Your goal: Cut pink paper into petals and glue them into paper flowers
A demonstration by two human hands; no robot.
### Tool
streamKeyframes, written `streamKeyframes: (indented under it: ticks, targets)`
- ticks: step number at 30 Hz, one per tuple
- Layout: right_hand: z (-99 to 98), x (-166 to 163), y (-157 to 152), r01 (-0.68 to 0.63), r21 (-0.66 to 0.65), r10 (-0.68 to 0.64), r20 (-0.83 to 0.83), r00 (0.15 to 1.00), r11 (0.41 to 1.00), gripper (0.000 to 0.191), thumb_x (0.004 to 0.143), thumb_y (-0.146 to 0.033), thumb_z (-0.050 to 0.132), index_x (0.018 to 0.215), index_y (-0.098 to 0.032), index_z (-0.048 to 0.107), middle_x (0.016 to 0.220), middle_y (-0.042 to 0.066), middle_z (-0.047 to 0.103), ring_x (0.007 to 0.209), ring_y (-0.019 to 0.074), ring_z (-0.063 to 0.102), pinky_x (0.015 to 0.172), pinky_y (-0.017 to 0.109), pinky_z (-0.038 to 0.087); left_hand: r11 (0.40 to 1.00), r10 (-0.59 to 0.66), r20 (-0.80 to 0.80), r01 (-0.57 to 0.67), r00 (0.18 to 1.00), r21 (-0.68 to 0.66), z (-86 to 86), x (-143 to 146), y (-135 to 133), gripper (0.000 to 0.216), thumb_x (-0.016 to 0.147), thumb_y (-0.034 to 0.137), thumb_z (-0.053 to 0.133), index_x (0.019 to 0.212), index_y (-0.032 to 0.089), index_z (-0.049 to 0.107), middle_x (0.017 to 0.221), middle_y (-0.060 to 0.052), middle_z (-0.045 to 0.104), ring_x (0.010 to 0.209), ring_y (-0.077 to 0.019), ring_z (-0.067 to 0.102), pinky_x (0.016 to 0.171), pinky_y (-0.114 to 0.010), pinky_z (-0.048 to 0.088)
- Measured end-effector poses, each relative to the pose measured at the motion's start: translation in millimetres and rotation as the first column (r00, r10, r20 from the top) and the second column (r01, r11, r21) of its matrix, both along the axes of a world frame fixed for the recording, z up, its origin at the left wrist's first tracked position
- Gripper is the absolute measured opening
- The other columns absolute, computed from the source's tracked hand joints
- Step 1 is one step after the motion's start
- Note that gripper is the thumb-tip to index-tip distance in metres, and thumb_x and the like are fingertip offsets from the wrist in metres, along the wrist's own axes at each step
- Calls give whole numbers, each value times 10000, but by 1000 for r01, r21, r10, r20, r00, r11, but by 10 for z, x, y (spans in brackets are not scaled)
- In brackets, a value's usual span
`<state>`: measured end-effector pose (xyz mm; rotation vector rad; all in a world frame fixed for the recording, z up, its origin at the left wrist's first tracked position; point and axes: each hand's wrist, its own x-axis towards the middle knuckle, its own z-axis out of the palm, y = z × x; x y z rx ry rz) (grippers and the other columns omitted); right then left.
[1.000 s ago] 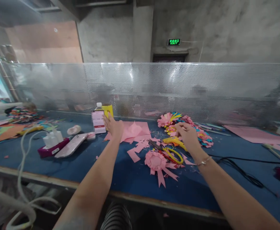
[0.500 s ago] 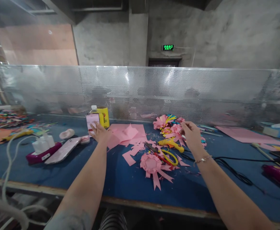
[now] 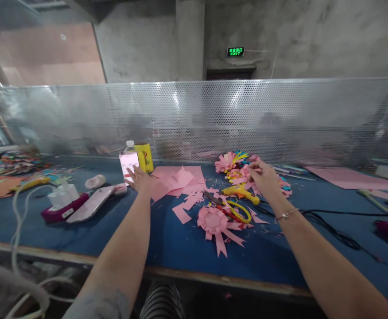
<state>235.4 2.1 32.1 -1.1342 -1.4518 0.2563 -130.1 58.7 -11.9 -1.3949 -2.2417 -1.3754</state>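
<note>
My left hand (image 3: 141, 178) reaches forward with fingers spread, in front of an upright phone (image 3: 128, 163) with a lit screen; its fingertips overlap the lower screen. Behind that phone stand a bottle with a white cap (image 3: 129, 144) and a yellow package (image 3: 145, 157). My right hand (image 3: 263, 177) is closed, thumb and fingers pinched together over a pile of colourful paper rosettes (image 3: 229, 163); what they hold, if anything, is hidden. A pink paper rosette with tails (image 3: 212, 221) lies nearer me, beside scissors with yellow and red handles (image 3: 238, 212) and a yellow glue gun (image 3: 240, 192).
Pink paper sheets (image 3: 194, 177) and scraps lie mid-table. To the left are a purple power strip (image 3: 52, 215) with white plugs, another phone (image 3: 92, 204) and a pile of coloured strips (image 3: 17, 163). Black cable (image 3: 333, 239) runs right. A perforated metal panel (image 3: 187, 106) borders the back.
The view has tilted down and shifted slightly. My left hand stays at the phone, its screen now brighter. My right hand stays at the rosette pile, fingers slightly shifted.
</note>
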Motion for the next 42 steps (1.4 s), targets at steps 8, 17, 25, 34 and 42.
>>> streamKeyframes:
  ticks: [8,17,25,34,42]
  targets:
    - [-88,-4,45,-31,-21,32,31,999,999,146,669,-306,495,733,-177,522,521,-23,513,435,117,491,450,253,391,966,-69,89,44,994,253,7,-37,156,200,755,183,402,888,157,549,819,-68,608,818,-182,567,753,-319,438]
    - [-210,-171,41,-90,22,74,398,915,996,65,680,-192,463,696,-183,526,725,46,587,635,152,525,599,285,416,814,-551,442,340,708,470,213,428,106,157,601,164,537,756,150,552,671,-3,558,637,-100,528,632,-223,429]
    - [-351,-241,87,-133,-25,125,553,824,991,137,704,-136,433,732,-157,565,748,44,593,672,136,515,627,252,385,420,-841,536,716,76,558,302,931,-178,185,465,71,548,632,144,515,586,51,485,542,-40,453,544,-175,356]
    - [-346,-203,100,-40,-178,148,649,746,983,138,706,-156,473,732,-153,609,766,52,638,690,137,543,638,242,386,350,-804,586,875,99,334,304,1097,-333,152,463,47,494,580,136,531,517,47,502,504,-52,433,522,-191,320]
    - [-338,-249,-41,-79,-357,331,729,600,931,145,682,-269,531,564,-186,547,573,18,577,514,124,475,501,246,311,370,-793,577,908,198,196,231,1129,-318,177,458,12,443,543,132,539,495,51,485,498,-55,416,517,-194,311]
